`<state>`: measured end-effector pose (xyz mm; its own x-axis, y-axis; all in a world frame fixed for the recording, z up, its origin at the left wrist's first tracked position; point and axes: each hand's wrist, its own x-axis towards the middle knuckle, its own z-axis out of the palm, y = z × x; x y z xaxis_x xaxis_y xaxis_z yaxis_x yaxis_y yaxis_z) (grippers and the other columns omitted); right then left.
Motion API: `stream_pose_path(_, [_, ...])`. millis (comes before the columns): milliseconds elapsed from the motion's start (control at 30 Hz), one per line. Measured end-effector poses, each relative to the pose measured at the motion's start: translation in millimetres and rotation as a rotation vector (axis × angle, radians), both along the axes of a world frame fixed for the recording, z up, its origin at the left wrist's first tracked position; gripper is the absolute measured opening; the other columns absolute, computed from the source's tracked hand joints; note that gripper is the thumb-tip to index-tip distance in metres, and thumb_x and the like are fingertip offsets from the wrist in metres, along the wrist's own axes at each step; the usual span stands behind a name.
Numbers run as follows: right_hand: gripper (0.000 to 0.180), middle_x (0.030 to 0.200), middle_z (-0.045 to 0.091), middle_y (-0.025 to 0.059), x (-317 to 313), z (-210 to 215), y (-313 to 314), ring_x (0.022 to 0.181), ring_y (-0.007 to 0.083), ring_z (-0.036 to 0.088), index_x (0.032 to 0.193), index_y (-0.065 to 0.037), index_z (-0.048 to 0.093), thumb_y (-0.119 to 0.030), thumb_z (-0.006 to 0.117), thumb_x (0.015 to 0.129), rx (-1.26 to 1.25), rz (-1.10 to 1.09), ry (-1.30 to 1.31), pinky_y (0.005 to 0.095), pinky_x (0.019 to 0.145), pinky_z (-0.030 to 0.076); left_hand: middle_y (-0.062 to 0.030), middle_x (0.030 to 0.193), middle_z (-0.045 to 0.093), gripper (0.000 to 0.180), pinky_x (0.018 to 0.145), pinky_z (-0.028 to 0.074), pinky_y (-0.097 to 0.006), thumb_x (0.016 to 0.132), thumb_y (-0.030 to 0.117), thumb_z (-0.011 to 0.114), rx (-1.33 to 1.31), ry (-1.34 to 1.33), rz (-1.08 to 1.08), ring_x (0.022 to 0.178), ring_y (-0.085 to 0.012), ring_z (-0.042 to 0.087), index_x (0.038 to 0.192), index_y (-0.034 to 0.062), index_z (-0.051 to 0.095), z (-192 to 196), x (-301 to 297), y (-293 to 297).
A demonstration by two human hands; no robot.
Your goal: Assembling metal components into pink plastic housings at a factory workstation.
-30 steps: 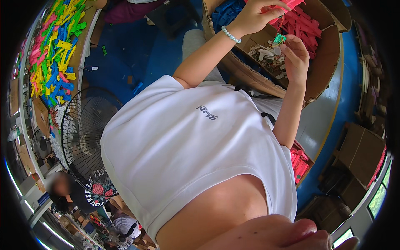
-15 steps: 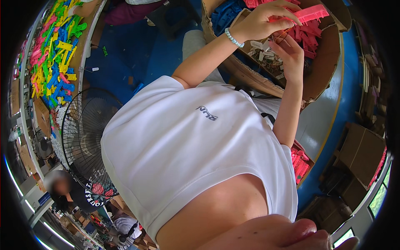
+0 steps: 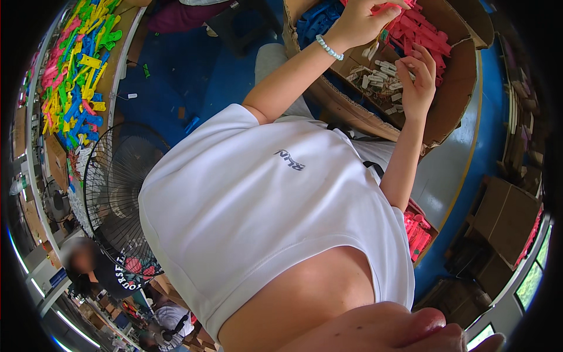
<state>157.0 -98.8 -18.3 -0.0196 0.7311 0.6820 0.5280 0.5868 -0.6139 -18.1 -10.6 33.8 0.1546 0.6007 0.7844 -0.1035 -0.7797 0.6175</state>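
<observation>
At the top of the head view, my left hand (image 3: 369, 22), wearing a beaded bracelet (image 3: 329, 48), has its fingers pinched together. A small white piece (image 3: 370, 50) with thin wires hangs just below the fingertips, apparently held by them. Pink plastic pieces (image 3: 416, 29) lie right behind these fingers, and whether one is also in the grip is unclear. My right hand (image 3: 419, 82) is raised with fingers apart and nothing visible in it. Under and beside it, small white wired pieces (image 3: 381, 76) lie in a cardboard compartment of a big carton (image 3: 463, 76).
Blue plastic pieces (image 3: 316, 26) fill the carton's left part. At the far left, a bench holds a heap of multicoloured plastic pieces (image 3: 79, 76). A black floor fan (image 3: 123, 182) stands to my left, with a person (image 3: 117, 270) beyond. Another box of pink pieces (image 3: 417, 234) sits at my right.
The long pink piece no longer shows in my left hand, which has shifted up and left. My right hand has moved away to the right, and its fingers have spread.
</observation>
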Motion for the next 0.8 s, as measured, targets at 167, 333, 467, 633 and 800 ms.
stream_pose_path(167, [0.036,0.122,0.057,0.015,-37,15,3,0.108,0.0284,0.056,0.109,-0.007,0.066,-0.021,0.079,0.078,-0.064,-0.18,-0.063,0.0356,0.083,0.05,-0.0086,0.124,0.056,0.016,0.084,0.05,-0.027,0.097,0.013,0.057,-0.189,-0.019,-0.16,0.106,-0.0189,0.06,0.107,0.0034,0.065,4,0,1])
stream_pose_path(333, [0.03,0.092,0.068,0.0124,-31,-3,33,0.085,0.0249,0.063,0.102,0.001,0.067,-0.02,0.075,0.082,-0.409,-0.198,0.043,0.0295,0.079,0.05,-0.0066,0.119,0.056,0.015,0.079,0.05,-0.023,0.097,0.01,0.057,-0.195,-0.101,-0.356,0.098,-0.014,0.061,0.106,0.0021,0.064,9,7,8])
stream_pose_path(467, [0.013,0.094,0.069,0.0068,-2,-17,30,0.083,0.0095,0.061,0.1,0.003,0.068,-0.004,0.063,0.09,-0.446,0.06,0.514,0.0236,0.076,0.049,-0.0039,0.108,0.057,0.014,0.068,0.047,-0.021,0.096,0.007,0.056,-0.354,-0.013,-0.17,0.084,-0.0106,0.058,0.105,0.0002,0.064,4,-2,16])
stream_pose_path(633, [0.018,0.092,0.068,0.0065,12,10,18,0.083,0.0093,0.06,0.103,0.005,0.068,-0.007,0.064,0.091,-0.531,0.147,0.552,0.022,0.076,0.048,-0.0053,0.107,0.058,0.012,0.066,0.046,-0.024,0.096,0.007,0.056,-0.111,-0.026,-0.005,0.08,-0.0124,0.056,0.102,0.0016,0.065,1,-5,18])
stream_pose_path(800, [0.017,0.087,0.066,0.0018,28,27,-1,0.077,0.0051,0.054,0.102,0.001,0.069,-0.01,0.067,0.089,-0.374,-0.131,0.108,0.0212,0.07,0.045,-0.0086,0.109,0.06,0.013,0.072,0.047,-0.03,0.095,0.009,0.057,0.21,0.176,0.223,0.084,-0.0195,0.058,0.103,0.0022,0.064,-16,-1,35])
